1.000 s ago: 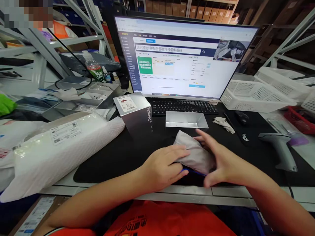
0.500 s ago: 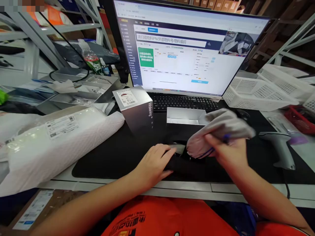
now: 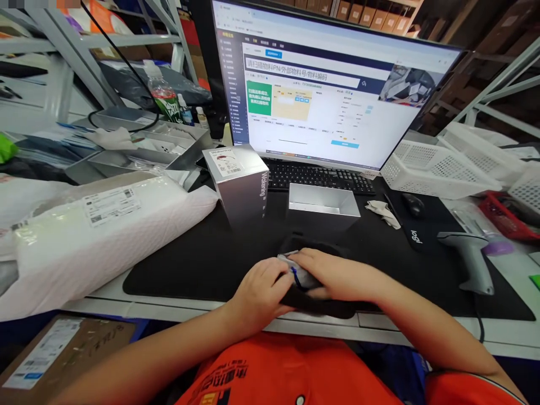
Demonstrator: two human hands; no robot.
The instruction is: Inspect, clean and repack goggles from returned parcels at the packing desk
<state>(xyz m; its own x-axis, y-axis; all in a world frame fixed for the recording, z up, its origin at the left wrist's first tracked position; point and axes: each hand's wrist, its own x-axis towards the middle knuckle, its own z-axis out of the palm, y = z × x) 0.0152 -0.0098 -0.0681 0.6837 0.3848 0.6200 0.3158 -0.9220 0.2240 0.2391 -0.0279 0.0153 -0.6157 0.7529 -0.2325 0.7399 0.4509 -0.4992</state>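
Note:
Both my hands meet at the front of the black desk mat (image 3: 189, 264). My left hand (image 3: 259, 292) curls around a soft black case (image 3: 324, 307) lying on the mat. My right hand (image 3: 333, 275) pinches a small grey cloth pouch (image 3: 286, 260) with a blue cord, pressed against the black case; most of the pouch is hidden under my fingers. Behind my hands an open silver tray (image 3: 323, 201) and an upright silver box (image 3: 242, 180) with a label stand on the mat.
A monitor (image 3: 329, 90) and keyboard (image 3: 320, 177) stand behind the tray. At right are a mouse (image 3: 412, 204), a barcode scanner (image 3: 468, 253) and white baskets (image 3: 439, 166). A white padded package (image 3: 101, 236) lies at left, with a crumpled cloth (image 3: 383, 212) near the keyboard.
My right hand lifted the grey pouch to the right, then brought it back down to the black case by my left hand, where it now shows much smaller. The screen gained a tan panel.

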